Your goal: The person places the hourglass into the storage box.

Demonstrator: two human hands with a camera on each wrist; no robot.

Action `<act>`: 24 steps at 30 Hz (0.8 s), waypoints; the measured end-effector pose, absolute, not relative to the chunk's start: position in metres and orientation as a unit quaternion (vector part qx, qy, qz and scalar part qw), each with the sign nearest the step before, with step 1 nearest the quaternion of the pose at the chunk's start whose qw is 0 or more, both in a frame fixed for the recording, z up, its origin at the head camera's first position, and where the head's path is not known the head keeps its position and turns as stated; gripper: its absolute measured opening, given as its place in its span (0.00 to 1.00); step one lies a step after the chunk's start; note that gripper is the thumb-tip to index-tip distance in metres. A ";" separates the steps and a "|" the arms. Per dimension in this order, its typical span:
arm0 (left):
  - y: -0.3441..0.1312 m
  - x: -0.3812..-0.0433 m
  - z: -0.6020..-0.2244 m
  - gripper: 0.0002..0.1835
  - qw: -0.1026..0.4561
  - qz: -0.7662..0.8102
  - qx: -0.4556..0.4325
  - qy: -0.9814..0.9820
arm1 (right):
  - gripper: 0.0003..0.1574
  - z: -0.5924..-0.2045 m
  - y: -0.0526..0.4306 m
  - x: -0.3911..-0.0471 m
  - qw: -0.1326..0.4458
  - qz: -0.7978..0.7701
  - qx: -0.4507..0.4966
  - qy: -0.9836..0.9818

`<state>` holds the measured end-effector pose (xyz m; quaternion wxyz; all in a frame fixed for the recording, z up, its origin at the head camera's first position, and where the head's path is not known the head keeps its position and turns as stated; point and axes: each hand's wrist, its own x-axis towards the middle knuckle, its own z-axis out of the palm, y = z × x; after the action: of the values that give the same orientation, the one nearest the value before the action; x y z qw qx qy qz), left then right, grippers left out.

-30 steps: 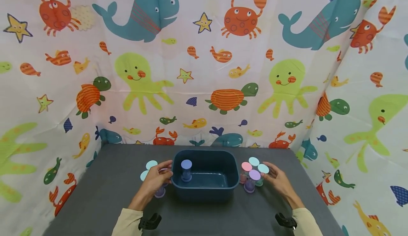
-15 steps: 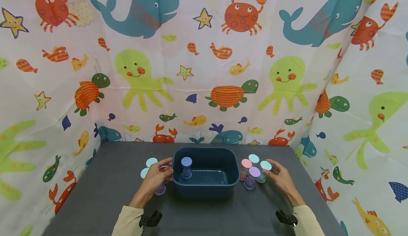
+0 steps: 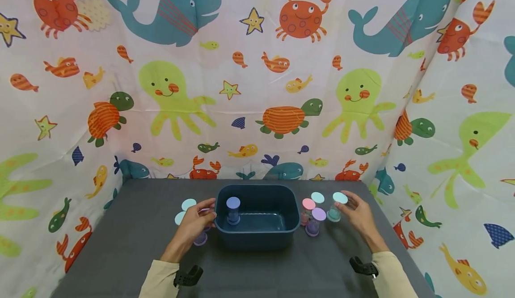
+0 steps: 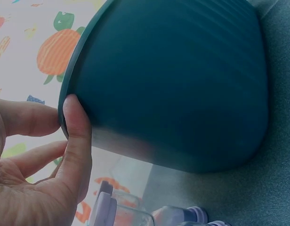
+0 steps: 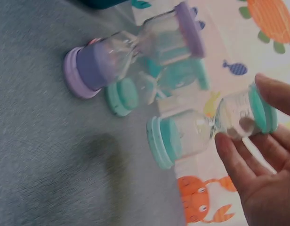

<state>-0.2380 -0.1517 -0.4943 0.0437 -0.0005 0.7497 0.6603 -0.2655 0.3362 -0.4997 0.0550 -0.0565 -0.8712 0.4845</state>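
My left hand (image 3: 193, 225) pinches the left rim of a dark blue plastic bin (image 3: 257, 241), thumb on the outer wall in the left wrist view. Inside the bin, toward its left, a blue sand timer (image 3: 233, 209) stands upright. At the right, my right hand (image 3: 359, 216) holds a teal sand timer (image 5: 182, 134) by its upper part, thumb and fingers around the capped end. This timer leans slightly in the head view, apart from its neighbours. Beside it are a purple sand timer (image 3: 312, 228), a pink one (image 3: 308, 204) and another teal one (image 3: 318, 197).
Left of the bin, partly hidden by my left hand, are more sand timers, with teal caps (image 3: 188, 204) and a purple base (image 3: 200, 238). The grey table (image 3: 257, 273) meets a sea-animal printed curtain (image 3: 257, 123) at the back and sides.
My right hand has drawn the teal sand timer rightward and slightly up, away from the group. The left hand keeps its grip on the bin. The head view has tipped slightly downward.
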 end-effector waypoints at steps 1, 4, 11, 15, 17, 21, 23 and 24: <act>-0.152 -0.238 -0.494 0.27 0.044 0.661 -0.001 0.749 | 0.46 -0.497 0.335 -0.266 0.060 0.484 -0.063 -0.871; -0.152 -0.238 -0.493 0.27 0.045 0.661 0.000 0.749 | 0.46 -0.486 0.332 -0.267 0.075 0.485 -0.077 -0.868; -0.153 -0.239 -0.495 0.27 0.045 0.658 -0.007 0.752 | 0.46 -0.462 0.322 -0.262 0.098 0.497 -0.085 -0.858; -0.153 -0.239 -0.497 0.26 0.043 0.655 -0.012 0.755 | 0.46 -0.451 0.315 -0.256 0.103 0.497 -0.078 -0.858; -0.152 -0.238 -0.497 0.26 0.041 0.653 -0.013 0.756 | 0.46 -0.447 0.312 -0.253 0.108 0.497 -0.071 -0.858; -0.151 -0.238 -0.496 0.26 0.038 0.654 -0.009 0.756 | 0.43 -0.438 0.304 -0.246 0.129 0.495 -0.049 -0.858; -0.151 -0.238 -0.496 0.26 0.038 0.654 -0.008 0.756 | 0.42 -0.431 0.298 -0.242 0.137 0.496 -0.035 -0.857; -0.151 -0.238 -0.496 0.26 0.038 0.653 -0.009 0.756 | 0.41 -0.427 0.295 -0.240 0.140 0.495 -0.030 -0.857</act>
<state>-0.2382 -0.1510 -0.4960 0.0381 -0.0093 0.7560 0.6534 -0.2404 0.2945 -0.4273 0.1401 -0.0298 -0.8571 0.4948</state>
